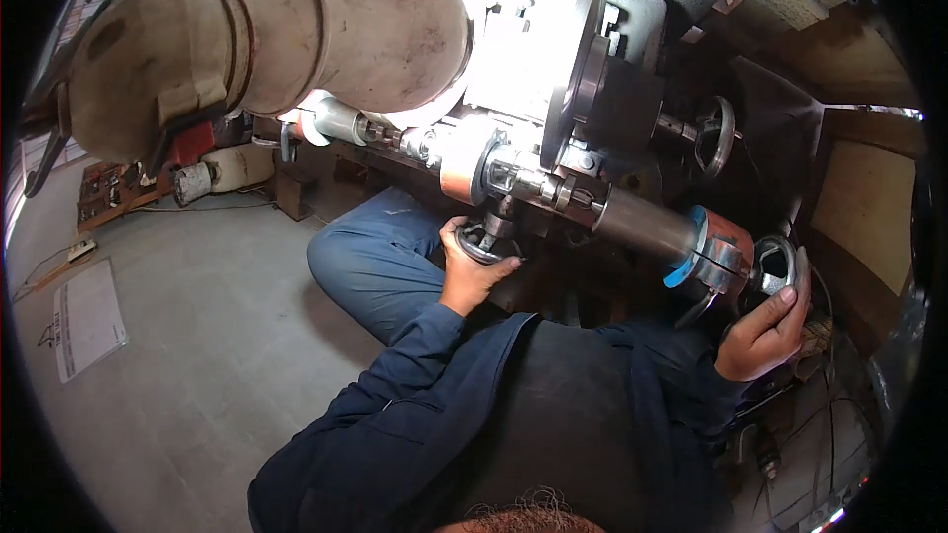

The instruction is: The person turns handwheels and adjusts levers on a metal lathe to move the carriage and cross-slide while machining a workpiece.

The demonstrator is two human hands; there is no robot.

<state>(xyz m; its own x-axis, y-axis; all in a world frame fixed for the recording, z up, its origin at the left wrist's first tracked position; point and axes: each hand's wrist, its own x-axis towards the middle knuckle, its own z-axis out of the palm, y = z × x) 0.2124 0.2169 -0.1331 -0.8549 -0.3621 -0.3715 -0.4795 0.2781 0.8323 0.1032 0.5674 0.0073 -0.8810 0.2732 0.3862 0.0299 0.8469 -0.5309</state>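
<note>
A machine with a long horizontal metal shaft assembly lies in front of me. My left hand (pixel 471 274) is closed on the rim of a small metal handwheel (pixel 480 255) below the middle of the shaft, thumb along its near side. At the right end, my right hand (pixel 762 338) grips a second handwheel (pixel 777 265), with the thumb in front and fingers round its outer side. Beside it sit an orange clamp collar (pixel 729 243) and a grey cylinder (pixel 647 224). A large thin disc (pixel 575 74) stands upright behind the shaft, and another orange collar (pixel 460 163) is above my left hand.
A bulky brown jointed duct (pixel 395 38) hangs over the upper left, near bright light. A third handwheel (pixel 719 136) sits farther back on the right. On the floor at left lie a white sign (pixel 89 321) and a pale cylindrical container (pixel 242 170). Cables run at lower right.
</note>
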